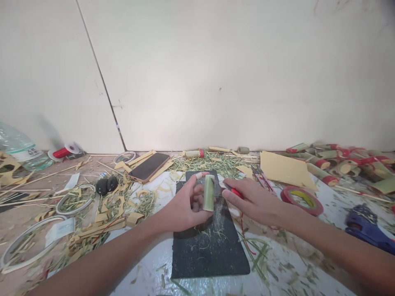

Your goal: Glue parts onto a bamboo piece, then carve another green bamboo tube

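A short green bamboo tube [209, 194] stands nearly upright in my left hand [185, 203], its fingers and thumb closed at the tube's two ends. One of that hand's fingertips is wrapped in white. My right hand [251, 199] is closed around the red handle of a knife [236, 192]; its short blade points left, close to the tube's upper right side. Whether the blade touches the bamboo I cannot tell. Beneath both hands lies a dark rectangular mat [210, 255] sprinkled with fine shavings.
Green shavings and yellow card scraps cover much of the surface. Leftward are a phone [150, 167], black round objects [106, 185], a plastic bottle [23, 150] and a red spool [63, 152]. Rightward lie red tape [301, 200], a yellow card [285, 169], a blue tool [368, 230] and several bamboo pieces [345, 164].
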`<state>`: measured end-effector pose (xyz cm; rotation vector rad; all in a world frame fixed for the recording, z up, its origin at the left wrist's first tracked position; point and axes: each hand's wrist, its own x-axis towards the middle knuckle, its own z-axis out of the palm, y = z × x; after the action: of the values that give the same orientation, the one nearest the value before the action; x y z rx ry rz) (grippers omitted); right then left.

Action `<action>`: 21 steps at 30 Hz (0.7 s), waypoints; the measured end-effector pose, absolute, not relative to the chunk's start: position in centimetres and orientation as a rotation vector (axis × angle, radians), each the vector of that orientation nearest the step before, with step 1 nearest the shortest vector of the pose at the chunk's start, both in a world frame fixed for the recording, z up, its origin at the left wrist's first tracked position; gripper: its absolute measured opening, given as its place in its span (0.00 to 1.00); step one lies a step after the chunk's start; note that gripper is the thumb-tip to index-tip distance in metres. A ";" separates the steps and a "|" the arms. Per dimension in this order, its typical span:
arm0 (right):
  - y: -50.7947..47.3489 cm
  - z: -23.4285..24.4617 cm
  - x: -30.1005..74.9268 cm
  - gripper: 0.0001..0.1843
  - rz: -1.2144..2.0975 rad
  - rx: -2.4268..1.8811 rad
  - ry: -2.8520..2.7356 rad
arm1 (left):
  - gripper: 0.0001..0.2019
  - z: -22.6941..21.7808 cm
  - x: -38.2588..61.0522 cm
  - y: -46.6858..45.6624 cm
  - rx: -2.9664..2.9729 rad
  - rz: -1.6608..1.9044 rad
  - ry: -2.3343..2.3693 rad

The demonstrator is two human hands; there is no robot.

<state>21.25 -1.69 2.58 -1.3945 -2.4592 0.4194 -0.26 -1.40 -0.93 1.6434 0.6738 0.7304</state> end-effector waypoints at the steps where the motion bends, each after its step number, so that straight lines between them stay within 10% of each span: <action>1: -1.9 2.6 21.2 0.21 0.394 -1.366 -2.514 | 0.33 -1.0 -0.3 -1.4 1.638 0.736 0.670; 21: -1.0 3.7 23.2 0.19 -0.136 -1.542 -2.521 | 0.36 -0.6 -0.3 -2.0 1.619 0.643 0.671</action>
<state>23.18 -1.03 3.74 -1.5418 -2.5211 -0.1359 -0.29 -1.99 -0.63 1.6186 0.6705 0.6425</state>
